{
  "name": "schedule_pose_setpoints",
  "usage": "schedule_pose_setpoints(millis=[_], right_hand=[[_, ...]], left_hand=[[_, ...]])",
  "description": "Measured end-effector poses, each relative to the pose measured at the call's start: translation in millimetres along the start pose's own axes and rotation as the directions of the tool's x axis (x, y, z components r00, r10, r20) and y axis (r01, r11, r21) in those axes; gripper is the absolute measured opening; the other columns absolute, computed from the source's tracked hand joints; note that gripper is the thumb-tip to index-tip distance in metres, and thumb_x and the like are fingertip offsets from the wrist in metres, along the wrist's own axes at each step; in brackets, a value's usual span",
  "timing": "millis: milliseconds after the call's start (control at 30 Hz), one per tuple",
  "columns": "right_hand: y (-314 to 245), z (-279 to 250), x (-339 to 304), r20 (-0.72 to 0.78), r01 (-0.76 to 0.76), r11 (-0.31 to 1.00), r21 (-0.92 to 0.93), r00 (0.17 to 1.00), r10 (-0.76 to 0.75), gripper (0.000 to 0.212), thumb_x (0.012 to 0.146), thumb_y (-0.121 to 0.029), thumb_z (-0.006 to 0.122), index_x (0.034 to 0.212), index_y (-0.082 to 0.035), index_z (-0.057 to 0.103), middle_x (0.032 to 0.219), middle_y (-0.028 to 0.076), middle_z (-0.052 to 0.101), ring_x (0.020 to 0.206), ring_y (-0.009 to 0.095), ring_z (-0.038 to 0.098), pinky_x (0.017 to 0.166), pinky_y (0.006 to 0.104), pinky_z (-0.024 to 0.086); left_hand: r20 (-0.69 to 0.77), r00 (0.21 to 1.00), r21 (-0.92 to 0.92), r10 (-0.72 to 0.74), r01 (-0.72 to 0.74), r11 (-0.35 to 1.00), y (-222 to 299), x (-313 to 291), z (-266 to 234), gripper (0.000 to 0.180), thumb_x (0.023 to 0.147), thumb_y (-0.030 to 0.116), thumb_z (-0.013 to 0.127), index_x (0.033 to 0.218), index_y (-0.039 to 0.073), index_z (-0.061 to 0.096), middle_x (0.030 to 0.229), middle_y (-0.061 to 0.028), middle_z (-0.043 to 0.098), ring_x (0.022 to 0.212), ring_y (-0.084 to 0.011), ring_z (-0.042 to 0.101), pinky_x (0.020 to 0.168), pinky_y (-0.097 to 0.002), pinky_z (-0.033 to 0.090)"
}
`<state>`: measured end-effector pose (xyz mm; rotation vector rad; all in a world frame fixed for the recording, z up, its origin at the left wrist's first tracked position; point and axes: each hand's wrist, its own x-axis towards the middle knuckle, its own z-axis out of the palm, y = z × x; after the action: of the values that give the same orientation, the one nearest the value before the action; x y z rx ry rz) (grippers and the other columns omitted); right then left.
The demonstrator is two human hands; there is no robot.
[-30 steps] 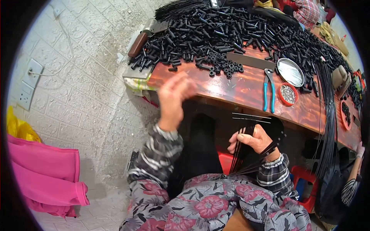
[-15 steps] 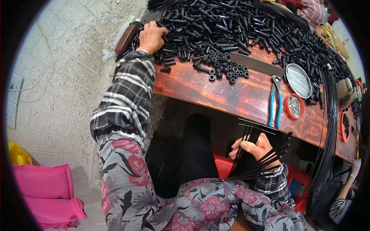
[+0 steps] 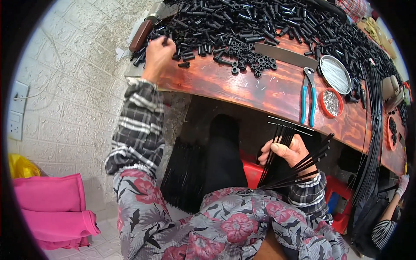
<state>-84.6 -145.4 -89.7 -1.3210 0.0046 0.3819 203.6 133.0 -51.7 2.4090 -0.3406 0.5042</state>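
Observation:
At the left end of the heap of short black tubular parts, my left hand is closed, fingers curled. A small black tubular part shows at its fingertips. Over my lap, in front of the table edge, my right hand is closed around a bundle of thin black rods. Some rods point up past the fingers; others fan out to the right, with thicker black ends. Two thin pale wires lie crosswise near the rods' upper ends.
On the wooden table are blue-handled pliers, a flat metal blade, a red dish of metal bits and a round tray of white sticks. A brown-handled tool lies at left. Long black rods hang at right, near another person's gloved hand.
My left hand has pulled back from the heap toward the near left table edge and its fingers have curled in. My right hand keeps its hold on the rods.

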Motion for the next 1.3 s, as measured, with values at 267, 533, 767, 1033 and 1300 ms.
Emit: schedule_pose_setpoints(millis=[267,533,767,1033,1300], right_hand=[[2.9,3.1,1.9,0.098,0.017,0.996,0.089,0.995,-0.025,0.027,0.081,-0.019,0.056,0.085,0.008,0.058,0.076,0.015,0.062,0.071,0.022,0.063,0.067,0.0307,0.051],[3.5,11.3,2.3,0.063,0.054,0.997,0.053,0.996,-0.057,0.026,0.083,-0.018,0.055,0.085,0.007,0.059,0.072,0.013,0.063,0.068,0.019,0.063,0.064,0.0283,0.051],[8.2,22.2,7.1,0.043,0.125,0.992,-0.008,0.991,-0.125,0.022,0.08,-0.015,0.049,0.078,0.006,0.055,0.063,0.008,0.058,0.056,0.014,0.058,0.052,0.0243,0.046],[13.4,11.9,20.0,0.148,0.191,0.982,0.001,0.971,-0.189,0.025,0.082,-0.02,0.055,0.082,0.005,0.057,0.069,0.008,0.06,0.061,0.014,0.06,0.054,0.0234,0.048],[3.5,13.0,16.5,0.092,0.085,0.992,0.094,0.991,-0.094,0.024,0.08,-0.016,0.055,0.074,0.006,0.058,0.06,0.007,0.058,0.056,0.012,0.058,0.051,0.0227,0.046]], left_hand=[[0.061,0.998,-0.058,-0.03,0.034,0.998,5.7,-46.9,20.3,0.02,0.073,0.019,0.064,0.083,0.002,0.067,0.062,0.0044,0.058,0.055,-0.0021,0.048,0.051,-0.0187,0.039],[0.128,0.991,-0.029,-0.031,0.035,0.999,19.4,-45.6,19.8,0.012,0.068,0.017,0.067,0.074,0.008,0.067,0.065,-0.0057,0.062,0.056,-0.0135,0.058,0.054,-0.0265,0.044],[-0.053,0.93,0.037,0.363,-0.362,0.931,18.4,-58.7,34.5,0.018,0.069,0.007,0.065,0.086,0.004,0.063,0.069,-0.0067,0.059,0.06,-0.015,0.057,0.055,-0.0256,0.044],[0.598,0.801,-0.771,0.031,0.565,0.292,117.3,-136.9,43.7,0.032,0.077,-0.001,0.056,0.107,0.001,0.047,0.081,-0.0107,0.059,0.065,-0.0218,0.061,0.057,-0.0302,0.052],[0.672,0.715,-0.723,0.191,0.69,-0.04,125.4,-155.6,51.4,0.023,0.083,0.007,0.054,0.105,0.006,0.048,0.091,-0.0157,0.058,0.072,-0.0212,0.061,0.061,-0.032,0.053]])
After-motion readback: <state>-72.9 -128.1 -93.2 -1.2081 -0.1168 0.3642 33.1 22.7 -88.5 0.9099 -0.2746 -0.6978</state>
